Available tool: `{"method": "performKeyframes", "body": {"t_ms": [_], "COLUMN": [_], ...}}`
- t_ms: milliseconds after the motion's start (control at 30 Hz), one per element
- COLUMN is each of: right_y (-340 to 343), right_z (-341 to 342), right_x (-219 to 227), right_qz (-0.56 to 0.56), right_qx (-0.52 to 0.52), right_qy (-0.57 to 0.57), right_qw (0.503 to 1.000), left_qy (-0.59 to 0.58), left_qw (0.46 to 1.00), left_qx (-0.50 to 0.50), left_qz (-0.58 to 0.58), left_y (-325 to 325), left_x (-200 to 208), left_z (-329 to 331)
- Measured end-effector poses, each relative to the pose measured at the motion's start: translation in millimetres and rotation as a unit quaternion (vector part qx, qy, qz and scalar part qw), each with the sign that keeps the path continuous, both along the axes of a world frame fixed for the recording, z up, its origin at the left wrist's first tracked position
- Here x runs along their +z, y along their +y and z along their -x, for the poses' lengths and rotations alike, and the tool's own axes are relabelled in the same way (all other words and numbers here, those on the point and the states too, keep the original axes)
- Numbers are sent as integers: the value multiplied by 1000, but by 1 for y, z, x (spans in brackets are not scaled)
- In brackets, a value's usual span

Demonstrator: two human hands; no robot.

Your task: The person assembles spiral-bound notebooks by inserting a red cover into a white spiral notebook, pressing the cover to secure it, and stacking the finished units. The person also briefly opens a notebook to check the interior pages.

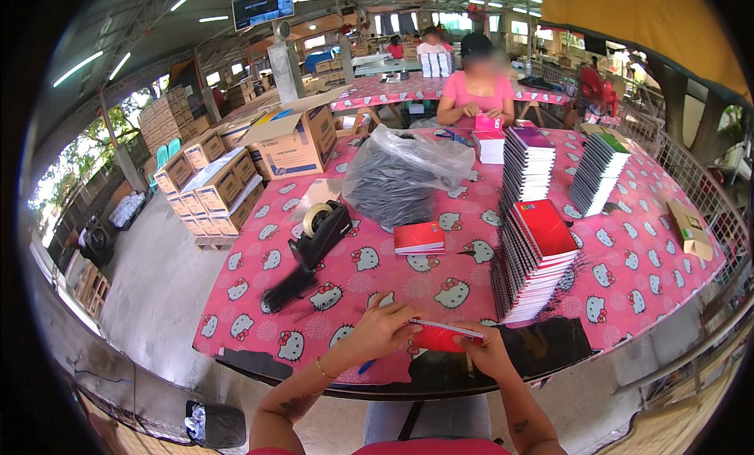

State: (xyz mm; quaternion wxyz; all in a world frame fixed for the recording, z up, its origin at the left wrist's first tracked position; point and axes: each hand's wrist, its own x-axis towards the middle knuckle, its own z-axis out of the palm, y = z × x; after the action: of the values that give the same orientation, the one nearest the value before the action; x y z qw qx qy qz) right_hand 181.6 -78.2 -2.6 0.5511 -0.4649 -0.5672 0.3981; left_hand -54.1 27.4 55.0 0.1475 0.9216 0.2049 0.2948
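A red notebook [437, 338] is held low over the near edge of the table, tilted so its thin white page edge shows on top. My right hand [490, 351] is closed around its right end. At its left end, the fingers of my left hand [385, 329] are pinched together on the upper edge; whether they also hold a binding coil is too small to tell. Just beyond lies a small pile of red notebooks [419, 239]. To the right rises a tall, leaning stack of red spiral notebooks [542, 255].
Black coils [290, 288] lie by a black tape dispenser [323, 231]. Behind is a plastic bag of dark coils [397, 184]. Purple-topped [526, 160] and green-topped notebook stacks [601, 172] stand at right. Across the table, a co-worker [477, 93] handles a pink notebook. Cartons [294, 141] stand left.
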Motion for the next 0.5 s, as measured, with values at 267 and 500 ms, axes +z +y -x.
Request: {"method": "performKeyframes", "body": {"t_ms": [267,500], "right_y": [-4,-4], "right_z": [1,31], "right_x": [-2,2], "right_qz": [26,52], "right_qx": [-2,-74], "right_qy": [41,200], "right_qw": [999,976], "left_qy": [94,186], "left_qw": [988,940], "left_qx": [69,203], "left_qz": [-98,-203], "left_y": [-1,-64], "left_x": [-4,-42], "left_z": [2,-12]}}
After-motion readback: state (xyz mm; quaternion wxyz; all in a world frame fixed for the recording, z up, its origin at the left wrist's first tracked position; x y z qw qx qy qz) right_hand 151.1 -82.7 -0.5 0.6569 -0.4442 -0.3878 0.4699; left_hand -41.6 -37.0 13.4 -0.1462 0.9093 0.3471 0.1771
